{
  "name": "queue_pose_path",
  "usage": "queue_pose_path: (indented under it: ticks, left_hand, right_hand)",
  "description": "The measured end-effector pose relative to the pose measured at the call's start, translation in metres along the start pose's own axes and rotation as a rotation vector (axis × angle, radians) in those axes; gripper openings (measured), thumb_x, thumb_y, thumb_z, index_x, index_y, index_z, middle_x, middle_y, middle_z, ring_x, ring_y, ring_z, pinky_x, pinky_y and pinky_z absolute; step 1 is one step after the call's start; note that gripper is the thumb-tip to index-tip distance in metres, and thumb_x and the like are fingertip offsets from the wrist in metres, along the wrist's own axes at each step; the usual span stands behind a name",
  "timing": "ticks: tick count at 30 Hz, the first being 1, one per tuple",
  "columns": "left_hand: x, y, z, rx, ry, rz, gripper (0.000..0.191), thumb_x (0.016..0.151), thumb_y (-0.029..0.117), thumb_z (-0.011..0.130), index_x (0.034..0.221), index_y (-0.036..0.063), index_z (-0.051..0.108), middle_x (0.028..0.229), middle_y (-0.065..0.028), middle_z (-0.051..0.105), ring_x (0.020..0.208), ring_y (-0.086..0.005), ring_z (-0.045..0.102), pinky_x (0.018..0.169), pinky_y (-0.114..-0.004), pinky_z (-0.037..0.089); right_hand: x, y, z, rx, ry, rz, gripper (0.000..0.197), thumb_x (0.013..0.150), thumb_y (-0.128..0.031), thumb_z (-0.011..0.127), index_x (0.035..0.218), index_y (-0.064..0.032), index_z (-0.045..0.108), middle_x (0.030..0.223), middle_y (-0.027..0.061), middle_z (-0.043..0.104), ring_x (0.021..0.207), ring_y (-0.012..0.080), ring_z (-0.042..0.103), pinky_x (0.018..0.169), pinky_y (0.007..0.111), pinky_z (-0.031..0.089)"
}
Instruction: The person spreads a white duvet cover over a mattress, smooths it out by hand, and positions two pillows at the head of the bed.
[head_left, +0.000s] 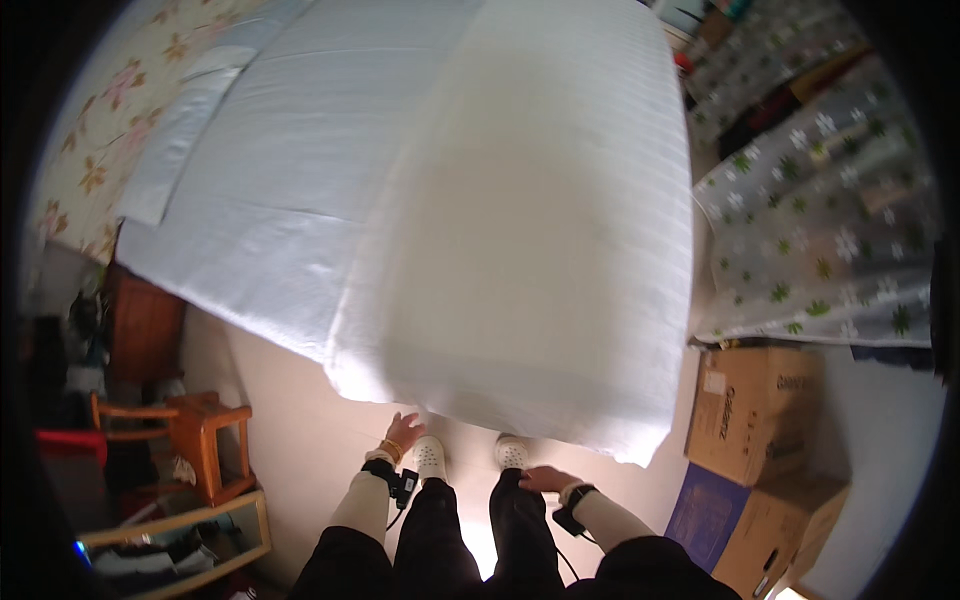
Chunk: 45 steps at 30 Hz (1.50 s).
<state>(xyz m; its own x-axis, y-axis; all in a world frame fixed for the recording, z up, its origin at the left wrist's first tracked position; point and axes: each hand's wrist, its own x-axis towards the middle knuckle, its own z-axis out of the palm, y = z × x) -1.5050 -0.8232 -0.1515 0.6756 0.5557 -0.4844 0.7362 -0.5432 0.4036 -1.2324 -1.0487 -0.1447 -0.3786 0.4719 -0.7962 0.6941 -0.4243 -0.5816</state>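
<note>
Before me lies a bed with a pale blue sheet (292, 157) and a white quilt (510, 247) spread flat over its right side. The quilt's near edge hangs down over the foot of the bed. My left hand (405, 430) is just short of this edge, fingers apart and holding nothing. Near my right knee is my right hand (551, 480); its fingertips overlap the dark trouser leg (517, 517), and whether they touch it is unclear. Both wrists carry black strapped devices. A pale blue pillow (176, 150) rests at the bed's left end.
Cardboard boxes (742, 412) and a blue box (705, 514) are stacked at right, below a translucent leaf-patterned cover (810, 247). On the left are a wooden stool (210, 442), a framed mirror (187, 547) and a wooden cabinet (142, 322). My white clogs (430, 457) stand on the pale floor.
</note>
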Motion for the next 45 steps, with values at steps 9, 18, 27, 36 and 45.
queue_pose_path:
  ticks: [9, 18, 27, 36, 45]
  left_hand:
    - [-0.157, -0.079, 0.109, -0.204, 0.009, -0.106, 0.022, 0.079, 0.015, 0.043, 0.095, 0.0118, 0.058, 0.104, -0.0045, 0.057, 0.098, -0.0200, 0.053, 0.082, -0.030, 0.044]
    - [-0.178, -0.124, -0.001, -0.565, -0.005, -0.457, 0.031, 0.081, 0.030, 0.046, 0.102, 0.0089, 0.057, 0.102, -0.0111, 0.057, 0.096, -0.0289, 0.052, 0.084, -0.037, 0.041]
    - [-0.150, -0.266, -0.224, -0.419, 0.572, -0.197, 0.024, 0.077, 0.020, 0.053, 0.093, 0.0025, 0.058, 0.095, -0.0138, 0.058, 0.094, -0.0303, 0.051, 0.082, -0.039, 0.042]
    - [0.031, -0.330, -0.368, 0.067, 0.156, 0.012, 0.051, 0.077, 0.033, 0.052, 0.122, 0.0117, 0.038, 0.131, -0.0179, 0.028, 0.120, -0.0350, 0.026, 0.097, -0.045, 0.024]
    - [0.089, -0.341, -0.367, 0.373, 0.319, 0.115, 0.056, 0.083, 0.050, 0.034, 0.132, 0.0259, 0.024, 0.139, -0.0144, 0.009, 0.125, -0.0404, 0.012, 0.093, -0.063, 0.010]
  right_hand:
    - [-0.039, -0.144, -0.065, 0.121, 0.296, -0.173, 0.037, 0.078, -0.029, 0.054, 0.110, -0.0124, 0.051, 0.096, 0.0153, 0.059, 0.089, 0.0293, 0.056, 0.077, 0.037, 0.044]
    - [0.010, -0.241, -0.043, -0.049, 0.190, -0.065, 0.042, 0.078, -0.035, 0.054, 0.111, -0.0106, 0.050, 0.097, 0.0167, 0.058, 0.088, 0.0318, 0.056, 0.076, 0.038, 0.044]
    - [0.139, -0.455, -0.141, -0.321, 0.210, -0.317, 0.042, 0.079, -0.029, 0.052, 0.114, -0.0077, 0.046, 0.108, 0.0170, 0.051, 0.101, 0.0323, 0.047, 0.086, 0.040, 0.037]
    - [0.222, -0.484, -0.347, -0.349, 0.578, 0.144, 0.061, 0.078, -0.036, 0.051, 0.131, -0.0180, 0.025, 0.138, 0.0140, 0.011, 0.126, 0.0364, 0.011, 0.092, 0.062, 0.021]
    - [0.279, -0.455, -0.308, -0.474, 1.082, 0.333, 0.053, 0.084, -0.046, 0.033, 0.132, -0.0251, 0.023, 0.141, 0.0119, 0.003, 0.128, 0.0365, -0.004, 0.079, 0.075, 0.002]
